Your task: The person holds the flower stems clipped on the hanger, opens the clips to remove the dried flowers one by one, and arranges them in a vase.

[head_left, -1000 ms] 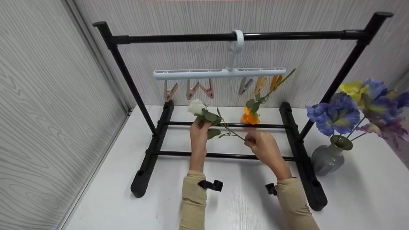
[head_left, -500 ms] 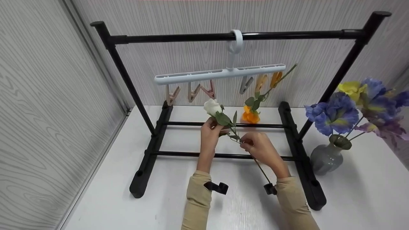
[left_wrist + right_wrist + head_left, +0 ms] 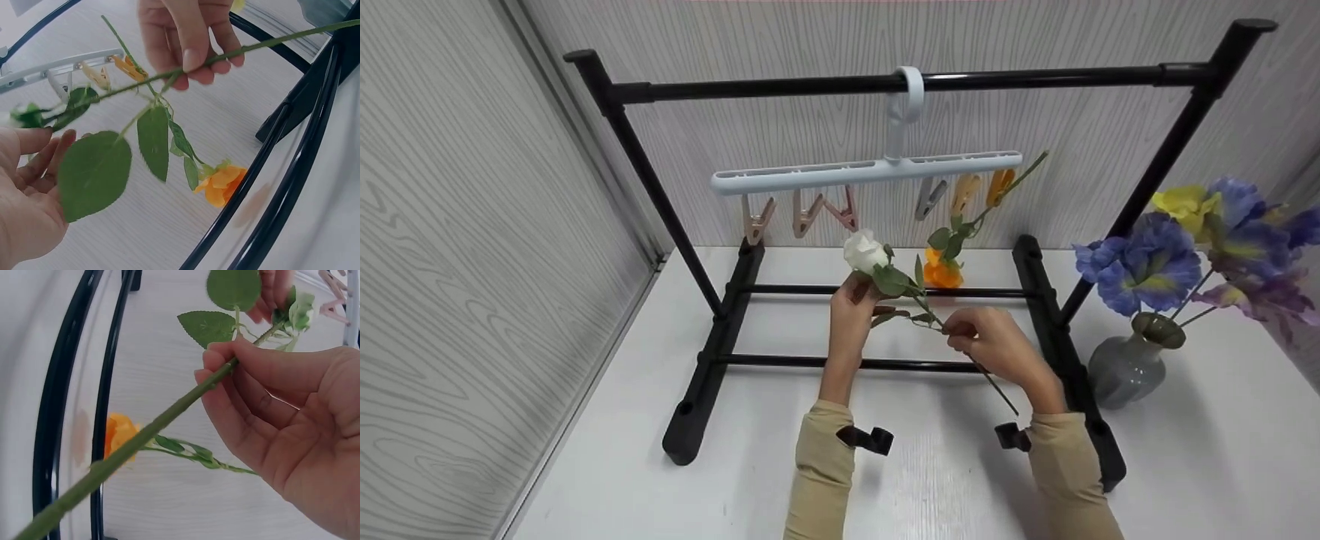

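Note:
A white rose with green leaves is held over the rack's lower bars, its stem slanting down to the right. My left hand pinches it just below the bloom; in the left wrist view the bloom is mostly cut off at the edge. Partway down the stem, my right hand pinches it between thumb and fingertips, and the bare end sticks out below. Behind the hands, an orange flower hangs head down from an orange clip on the pale blue hanger.
A black rack holds the hanger from its top bar. Several other clips, including a grey clip and a pink clip, hang along it. A grey vase with purple, blue and yellow flowers stands right of the rack on the white table.
The white rose and my left hand have moved right. My right hand has shifted up the stem, then slightly right with it, so the stem's lower end now shows below it.

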Demonstrator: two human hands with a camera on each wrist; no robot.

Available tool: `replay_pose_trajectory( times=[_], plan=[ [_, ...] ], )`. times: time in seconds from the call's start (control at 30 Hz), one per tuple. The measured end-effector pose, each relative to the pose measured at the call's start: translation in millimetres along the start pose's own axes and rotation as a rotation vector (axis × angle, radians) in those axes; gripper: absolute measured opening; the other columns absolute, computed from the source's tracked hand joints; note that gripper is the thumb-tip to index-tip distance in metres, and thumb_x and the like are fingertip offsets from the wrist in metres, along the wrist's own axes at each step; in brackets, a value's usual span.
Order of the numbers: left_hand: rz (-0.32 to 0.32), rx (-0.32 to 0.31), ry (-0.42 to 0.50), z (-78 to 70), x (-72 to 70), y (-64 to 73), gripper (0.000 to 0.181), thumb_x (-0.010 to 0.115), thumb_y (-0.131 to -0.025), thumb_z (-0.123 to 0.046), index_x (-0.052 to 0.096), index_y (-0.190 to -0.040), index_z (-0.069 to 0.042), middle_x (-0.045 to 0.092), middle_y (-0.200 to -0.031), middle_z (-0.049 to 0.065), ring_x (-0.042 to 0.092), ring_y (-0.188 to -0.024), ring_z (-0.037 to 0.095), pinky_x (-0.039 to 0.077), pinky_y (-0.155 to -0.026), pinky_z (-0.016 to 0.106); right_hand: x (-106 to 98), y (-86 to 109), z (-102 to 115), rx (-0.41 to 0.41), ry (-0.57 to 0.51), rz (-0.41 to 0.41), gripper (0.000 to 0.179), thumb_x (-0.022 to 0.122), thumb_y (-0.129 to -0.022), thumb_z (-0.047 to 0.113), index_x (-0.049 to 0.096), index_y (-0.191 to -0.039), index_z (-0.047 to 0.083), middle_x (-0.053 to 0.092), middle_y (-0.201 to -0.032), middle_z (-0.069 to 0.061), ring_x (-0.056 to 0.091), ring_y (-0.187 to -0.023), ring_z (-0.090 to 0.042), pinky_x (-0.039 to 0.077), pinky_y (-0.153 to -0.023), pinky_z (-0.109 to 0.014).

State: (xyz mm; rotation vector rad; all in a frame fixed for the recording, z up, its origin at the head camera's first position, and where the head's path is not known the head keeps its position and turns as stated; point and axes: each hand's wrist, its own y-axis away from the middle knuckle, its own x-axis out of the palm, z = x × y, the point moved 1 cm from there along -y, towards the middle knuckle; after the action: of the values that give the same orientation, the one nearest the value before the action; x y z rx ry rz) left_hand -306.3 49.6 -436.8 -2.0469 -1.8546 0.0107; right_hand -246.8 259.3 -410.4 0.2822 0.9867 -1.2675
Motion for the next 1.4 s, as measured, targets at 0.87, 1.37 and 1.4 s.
replay_pose_trajectory(
  times=[0.87, 1.37, 1.4],
  plan=[
    [0.052, 0.068, -0.182, 13.3, 18.7, 1.3, 0.032, 0.059, -0.108, -0.019, 0.063, -0.134, 0.0, 0.059, -0.136, 0.014, 0.065, -0.11, 0.024, 0.059, -0.087, 0.036, -88, 60.0, 8, -0.025, 0.03, -0.612, 0.016, 0.081, -0.079, -0.017, 0.075, -0.087, -0.004, 0.073, -0.082, -0.013, 0.065, -0.079, 0.004, 0.049, -0.075, -0.006],
    [0.121, 0.212, -0.263, 2.9, 30.9, 4.8, 0.039, 0.058, -0.107, -0.013, 0.057, -0.143, 0.0, 0.041, -0.157, 0.014, 0.059, -0.12, 0.03, 0.054, -0.097, 0.036, -116, 81.4, -9, 0.072, -0.101, -0.968, 0.012, 0.082, -0.079, -0.013, 0.073, -0.086, -0.013, 0.071, -0.08, 0.005, 0.065, -0.071, 0.003, 0.051, -0.071, -0.01],
    [0.122, 0.23, -0.256, 0.3, 31.6, 5.3, 0.04, 0.058, -0.107, -0.013, 0.055, -0.145, 0.0, 0.039, -0.159, 0.014, 0.059, -0.121, 0.031, 0.054, -0.097, 0.036, -118, 83.1, -10, 0.091, -0.096, -0.986, 0.012, 0.082, -0.079, -0.013, 0.072, -0.086, -0.014, 0.071, -0.08, 0.005, 0.065, -0.07, 0.003, 0.051, -0.071, -0.01]
  ],
)
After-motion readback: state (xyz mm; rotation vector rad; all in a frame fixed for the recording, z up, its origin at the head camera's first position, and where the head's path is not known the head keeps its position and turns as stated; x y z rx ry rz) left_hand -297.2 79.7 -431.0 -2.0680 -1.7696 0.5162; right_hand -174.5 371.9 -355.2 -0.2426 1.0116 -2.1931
